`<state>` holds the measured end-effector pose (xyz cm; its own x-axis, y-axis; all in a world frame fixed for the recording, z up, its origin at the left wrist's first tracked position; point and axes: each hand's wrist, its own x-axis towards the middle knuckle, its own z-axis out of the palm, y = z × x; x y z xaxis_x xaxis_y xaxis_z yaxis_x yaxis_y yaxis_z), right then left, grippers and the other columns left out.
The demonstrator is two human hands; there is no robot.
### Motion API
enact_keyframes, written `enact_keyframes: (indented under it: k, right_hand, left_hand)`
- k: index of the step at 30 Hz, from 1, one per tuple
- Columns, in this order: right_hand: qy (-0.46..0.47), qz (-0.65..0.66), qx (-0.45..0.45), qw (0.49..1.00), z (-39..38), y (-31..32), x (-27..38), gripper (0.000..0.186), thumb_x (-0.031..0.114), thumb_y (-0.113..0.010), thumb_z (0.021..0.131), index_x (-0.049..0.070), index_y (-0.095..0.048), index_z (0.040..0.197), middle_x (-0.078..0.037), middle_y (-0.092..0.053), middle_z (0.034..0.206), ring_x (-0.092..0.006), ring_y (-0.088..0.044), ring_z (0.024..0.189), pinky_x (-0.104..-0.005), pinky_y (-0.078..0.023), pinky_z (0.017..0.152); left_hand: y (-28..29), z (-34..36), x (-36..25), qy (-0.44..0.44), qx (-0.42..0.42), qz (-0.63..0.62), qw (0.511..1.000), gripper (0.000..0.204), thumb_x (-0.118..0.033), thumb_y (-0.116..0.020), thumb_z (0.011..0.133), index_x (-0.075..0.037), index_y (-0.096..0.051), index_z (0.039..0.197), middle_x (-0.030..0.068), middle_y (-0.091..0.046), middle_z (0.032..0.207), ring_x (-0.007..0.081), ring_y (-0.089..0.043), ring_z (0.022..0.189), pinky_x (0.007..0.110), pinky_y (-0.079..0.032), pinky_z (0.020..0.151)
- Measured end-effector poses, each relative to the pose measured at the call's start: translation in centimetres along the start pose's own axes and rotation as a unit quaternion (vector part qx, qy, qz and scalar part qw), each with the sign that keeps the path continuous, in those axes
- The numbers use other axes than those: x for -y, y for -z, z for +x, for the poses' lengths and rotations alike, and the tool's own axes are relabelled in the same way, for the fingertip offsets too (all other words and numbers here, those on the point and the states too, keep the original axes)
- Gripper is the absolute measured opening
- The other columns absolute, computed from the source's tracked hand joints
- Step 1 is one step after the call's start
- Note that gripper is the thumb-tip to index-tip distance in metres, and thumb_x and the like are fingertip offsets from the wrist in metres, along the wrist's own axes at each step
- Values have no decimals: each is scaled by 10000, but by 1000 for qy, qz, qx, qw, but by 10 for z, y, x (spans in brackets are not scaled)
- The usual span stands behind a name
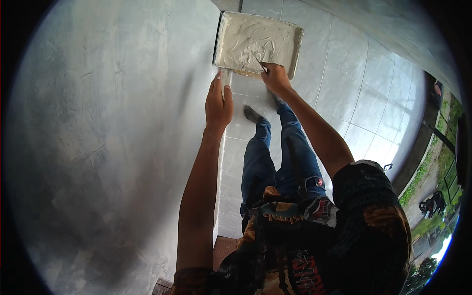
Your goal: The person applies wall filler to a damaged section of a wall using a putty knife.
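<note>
My right hand (277, 78) is closed around a putty knife (259, 62). Its thin blade, seen nearly edge-on, reaches over the near side of a shallow rectangular tray (298, 46). Thick off-white putty (255, 37) fills the tray, its surface ridged and swirled, most roughly just ahead of the knife. Just short of the tray's near left corner, my left hand (219, 104) has its fingers stretched out and thumb apart, at the edge of the grey wall (113, 123). Whether its palm presses on the wall cannot be told. Nothing shows in it.
The wall, streaked with patchy coating, takes up the whole left side. Grey tiles (344, 88) cover the floor under the tray and my feet (253, 114). At the far right, beyond a dark ledge (418, 152), are greenery and a parked motorcycle (432, 204).
</note>
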<state>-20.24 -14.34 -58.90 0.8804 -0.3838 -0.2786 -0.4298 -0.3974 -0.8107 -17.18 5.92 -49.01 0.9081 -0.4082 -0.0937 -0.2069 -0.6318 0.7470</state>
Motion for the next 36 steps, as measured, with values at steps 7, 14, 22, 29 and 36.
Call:
enact_keyframes:
  k: [7, 14, 22, 29, 36]
  right_hand:
    - [52, -231, 137, 962, 24, -86, -37, 224, 65, -590, 854, 27, -722, 1031, -172, -695, 1059, -356, -631, 1114, -453, -570, 872]
    - [93, -326, 150, 929, 21, -121, -41, 216, 91, -583, 892, 20, -693, 1064, -146, -681, 1132, -318, -604, 1180, -434, -583, 862]
    - [123, -345, 151, 918, 13, -112, -41, 265, 90, -580, 893, -2, -657, 1129, -141, -675, 1148, -305, -603, 1191, -429, -586, 845]
    - [136, -366, 194, 900, 4, -102, -34, 286, 82, -562, 912, 8, -652, 1173, -122, -675, 1167, -304, -593, 1207, -436, -583, 843]
    - [-57, -171, 310, 933, -33, -96, -48, 188, 122, -637, 883, 134, -735, 1043, -115, -718, 1065, -340, -692, 1005, -396, -590, 825]
  left_hand:
    - [-34, -4, 29, 59, 41, -12, 997, 480, -134, -423, 1004, 107, -429, 1419, 312, -485, 1430, 425, -469, 1350, 445, -374, 1131]
    - [-41, -15, 50, 96, 51, -19, 994, 479, -126, -427, 1001, 111, -427, 1417, 315, -493, 1422, 430, -468, 1349, 450, -367, 1135]
    - [-35, -17, 57, 116, 52, -26, 992, 475, -130, -428, 1003, 104, -432, 1416, 303, -487, 1435, 418, -466, 1355, 442, -366, 1135]
    - [-27, -15, 60, 98, 41, -26, 994, 474, -133, -424, 1008, 102, -428, 1420, 303, -487, 1433, 417, -466, 1355, 438, -368, 1135]
    - [-28, -17, 56, 121, 48, -35, 991, 477, -129, -392, 1005, 102, -427, 1421, 297, -476, 1445, 402, -441, 1380, 441, -341, 1155]
